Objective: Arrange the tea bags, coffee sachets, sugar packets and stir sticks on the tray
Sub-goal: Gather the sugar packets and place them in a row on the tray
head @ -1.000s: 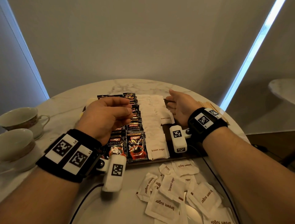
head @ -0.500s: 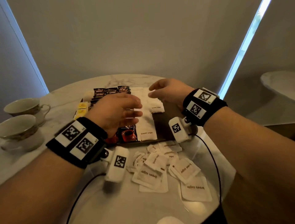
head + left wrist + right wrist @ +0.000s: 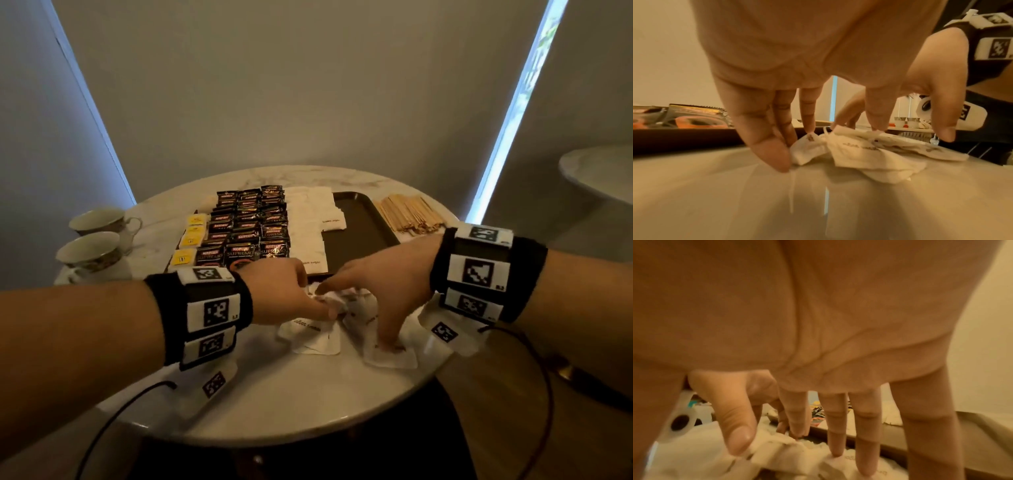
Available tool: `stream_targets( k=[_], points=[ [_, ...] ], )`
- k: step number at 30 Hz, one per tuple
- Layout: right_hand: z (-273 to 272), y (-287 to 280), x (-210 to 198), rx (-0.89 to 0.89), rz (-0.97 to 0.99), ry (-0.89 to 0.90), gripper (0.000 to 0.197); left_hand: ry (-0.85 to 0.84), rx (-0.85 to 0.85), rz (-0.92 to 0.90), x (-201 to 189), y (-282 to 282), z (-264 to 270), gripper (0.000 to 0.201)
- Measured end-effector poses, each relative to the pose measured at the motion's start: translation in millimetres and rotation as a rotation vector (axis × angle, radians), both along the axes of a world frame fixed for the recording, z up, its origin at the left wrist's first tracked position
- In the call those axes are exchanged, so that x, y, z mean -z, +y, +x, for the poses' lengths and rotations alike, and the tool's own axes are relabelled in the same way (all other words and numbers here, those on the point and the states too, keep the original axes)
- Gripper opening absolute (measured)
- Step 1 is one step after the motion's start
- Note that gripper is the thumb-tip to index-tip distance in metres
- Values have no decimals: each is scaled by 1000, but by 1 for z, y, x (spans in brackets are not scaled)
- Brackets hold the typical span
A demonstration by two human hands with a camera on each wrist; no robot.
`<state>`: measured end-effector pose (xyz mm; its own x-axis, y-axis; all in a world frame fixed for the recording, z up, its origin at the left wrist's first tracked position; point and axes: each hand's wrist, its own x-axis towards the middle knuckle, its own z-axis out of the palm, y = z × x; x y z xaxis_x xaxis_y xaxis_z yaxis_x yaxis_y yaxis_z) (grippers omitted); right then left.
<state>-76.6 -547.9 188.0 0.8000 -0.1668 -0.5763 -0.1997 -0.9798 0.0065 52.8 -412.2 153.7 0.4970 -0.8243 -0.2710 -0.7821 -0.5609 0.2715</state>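
Both hands are down on the loose pile of brown sugar packets (image 3: 317, 337) that's heaped on the marble table (image 3: 308, 404) just in front of the tray's near edge. The left hand (image 3: 284, 291) is seen with fingers pointing down and slightly bent, thumb (image 3: 772, 152) and fingertips bunched against the left side of the pile (image 3: 869, 151); a packet corner looks pinched between thumb and fingers, though that can't be called for sure from the blur. The right hand (image 3: 380, 291) is spread wider, fingers mostly straight and fanned, tips pressed onto the packets (image 3: 777, 456) from the other side, thumb (image 3: 735, 426) touching the crumpled paper. Nothing is really gripped by it, more like the heap is being raked together.

The packets themselves are white, crinkled, overlapping every which way, with "brown sugar" print visible on a couple.

On the dark tray (image 3: 363, 222), yellow tea bags (image 3: 191, 236) are lined up at the left, black coffee sachets (image 3: 250, 226) in three columns next to them, then a column of white sugar packets (image 3: 308, 222), with bare tray at the right. The wooden stir sticks (image 3: 407, 214) are lying in a bundle on the table just beside the tray's right edge. Two teacups (image 3: 90, 246) are parked at the table's left.
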Motion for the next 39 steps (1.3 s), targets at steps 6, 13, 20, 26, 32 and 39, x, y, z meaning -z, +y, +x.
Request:
stream_targets(
  k=[6, 13, 20, 26, 32, 39],
  points=[
    [2, 1, 14, -67, -171, 61, 127, -112, 89, 61, 6, -7, -13, 77],
    [30, 7, 14, -108, -146, -58, 83, 2, 25, -28, 5, -1, 2, 49],
    [37, 7, 23, -39, -9, -155, 53, 125, -52, -115, 7, 13, 19, 17],
    [43, 11, 26, 3, 21, -212, 39, 304, -148, -162, 1, 25, 32, 33],
    [48, 7, 11, 146, 229, -371, 22, 586, -366, -435, -10, 40, 48, 19],
    [58, 0, -19, 451, 861, -633, 26, 1017, -616, -736, -9, 27, 57, 23]
  ],
)
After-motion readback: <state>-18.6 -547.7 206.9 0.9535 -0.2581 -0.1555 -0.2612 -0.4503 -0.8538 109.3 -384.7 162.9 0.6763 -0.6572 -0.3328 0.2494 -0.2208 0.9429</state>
